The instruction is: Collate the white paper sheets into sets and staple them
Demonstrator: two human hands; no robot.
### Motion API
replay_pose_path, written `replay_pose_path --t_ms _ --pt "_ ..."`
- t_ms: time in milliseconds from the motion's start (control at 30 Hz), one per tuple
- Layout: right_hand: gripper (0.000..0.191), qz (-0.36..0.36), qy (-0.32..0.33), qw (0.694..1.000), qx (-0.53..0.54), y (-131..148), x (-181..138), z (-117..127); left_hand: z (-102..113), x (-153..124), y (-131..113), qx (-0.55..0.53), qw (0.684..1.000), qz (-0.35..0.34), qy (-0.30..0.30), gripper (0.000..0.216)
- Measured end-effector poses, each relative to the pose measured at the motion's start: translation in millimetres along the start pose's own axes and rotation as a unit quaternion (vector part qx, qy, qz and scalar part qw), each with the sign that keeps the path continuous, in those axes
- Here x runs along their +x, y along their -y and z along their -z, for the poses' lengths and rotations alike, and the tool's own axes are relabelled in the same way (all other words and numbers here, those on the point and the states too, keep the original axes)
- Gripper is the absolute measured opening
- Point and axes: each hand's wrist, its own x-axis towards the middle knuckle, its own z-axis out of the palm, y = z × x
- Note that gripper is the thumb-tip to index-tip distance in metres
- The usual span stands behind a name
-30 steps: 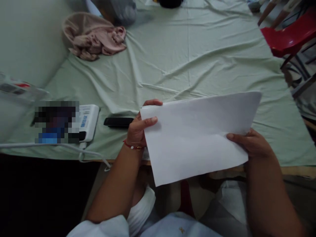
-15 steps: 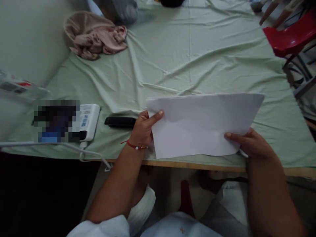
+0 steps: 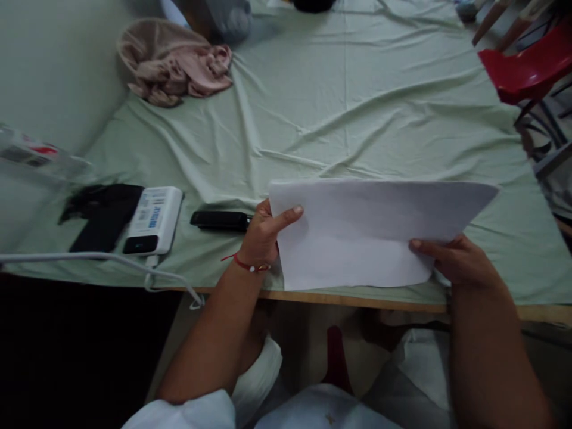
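Note:
White paper (image 3: 357, 232), seemingly more than one sheet by its top edge, is held between my hands above the front of the table. My left hand (image 3: 267, 232) grips its left edge, thumb lying on top and fingers hidden beneath. At the lower right, my right hand (image 3: 465, 259) pinches the paper the same way. The far right corner bends upward. Just left of my left hand lies a black stapler (image 3: 220, 220), its right end partly covered by that hand.
A white power bank (image 3: 154, 220) with a plugged cable sits beside a dark pouch-like item (image 3: 109, 214) at left. A crumpled pink cloth (image 3: 179, 65) lies farther back on the green tablecloth (image 3: 304, 113). A red chair (image 3: 527, 68) stands off the right side.
The paper's far edge has tipped lower toward me and its right corner has shifted right. Both hands keep their hold, the left thumb slightly farther right.

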Motion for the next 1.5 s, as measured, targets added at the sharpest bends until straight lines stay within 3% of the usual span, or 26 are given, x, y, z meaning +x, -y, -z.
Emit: replay_pose_path --t_ms 267,400,500,733,800,900,1000,1100,1200,1300,1367,1500 --pt "0.064 -0.056 0.026 0.998 0.007 12 -14 -7 -6 1 2 0.036 0.998 -0.017 -0.045 0.061" --pt "0.064 -0.074 0.016 0.997 0.005 22 -29 -10 5 -5 -2 0.012 0.999 -0.017 0.034 0.061" --pt "0.06 -0.081 0.002 0.997 0.002 30 -41 -16 17 -7 -4 -0.025 0.994 -0.012 0.101 0.086" --pt "0.06 -0.101 -0.002 0.995 -0.011 40 -48 -20 30 -8 -3 -0.029 0.991 -0.009 0.132 0.11" --pt "0.061 -0.104 0.003 0.994 -0.017 39 -48 -19 30 -9 -4 -0.031 0.988 -0.012 0.149 0.104" --pt "0.063 -0.105 0.03 0.994 -0.015 35 -43 -17 26 -8 -7 -0.034 0.986 -0.019 0.16 0.076" --pt "0.065 -0.089 0.081 0.992 -0.024 28 -30 -12 17 -7 -9 -0.032 0.989 -0.032 0.143 0.053" --pt "0.065 -0.09 0.107 0.99 -0.035 19 -15 -5 7 -7 -12 -0.012 0.995 -0.012 0.103 0.047" --pt "0.062 -0.07 0.079 0.994 -0.02 12 -8 -1 -1 -5 -14 0.013 0.998 0.028 0.049 0.051" --pt "0.063 -0.034 0.021 0.999 0.003 10 -7 -3 -2 1 -11 0.007 1.0 0.026 0.007 0.068" --pt "0.064 -0.006 -0.015 1.0 0.02 10 -7 -6 -2 3 -6 0.003 1.0 0.028 0.007 0.076" --pt "0.062 0.044 -0.069 0.995 0.06 10 -1 -14 -4 0 6 0.062 0.992 0.097 0.054 0.068"
